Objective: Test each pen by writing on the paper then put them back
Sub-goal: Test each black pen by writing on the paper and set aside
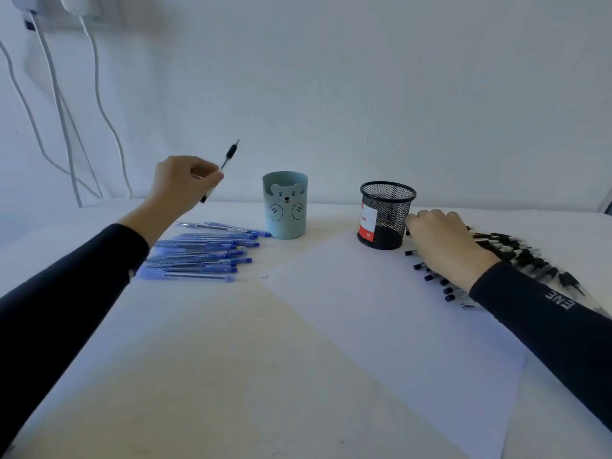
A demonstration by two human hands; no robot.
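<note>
The black pen (228, 159) is a light, stiff plastic stick w/ a dark rubber sleeve near its upper end. I judge the clear barrel rather smooth, so for writing the rubber part is the better place to take it. My left hand (185, 183) has its fingers curled round the lower barrel. The pen is tilted in the air, up and to the left of the bear cup (285, 207) and well apart from the paper (397, 319).

My right hand (440, 233) lies w/ bent fingers on the row of black pens (516, 250), just beside the mesh cup (387, 213). Whether it pinches one, I cannot tell. The blue pens (202, 253) lie in a pile on the desk (198, 376), left of the bear cup and near the left wrist.
</note>
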